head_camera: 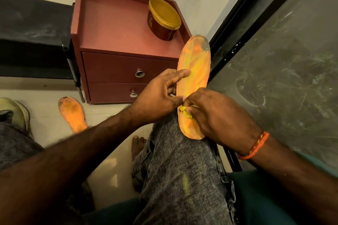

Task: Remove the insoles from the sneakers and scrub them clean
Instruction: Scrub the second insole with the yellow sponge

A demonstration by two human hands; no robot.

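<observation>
An orange-yellow insole [194,65] rests lengthwise on my right knee, its grey, worn toe end pointing away from me. My left hand [159,95] steadies its left edge, thumb and fingers spread against it. My right hand [215,115] presses a small yellow scrubbing piece [184,110] onto the heel half of the insole, fingers closed over it. A second orange insole [73,114] lies flat on the pale floor to the left. The toe of a light sneaker [16,111] shows at the far left edge.
A dark red two-drawer cabinet [113,71] stands ahead, with a yellow-lidded tub [162,18] on its top. A dark glass door with a black frame [274,60] runs along the right. A black shelf [33,38] sits left. My bare foot [137,144] is on the floor.
</observation>
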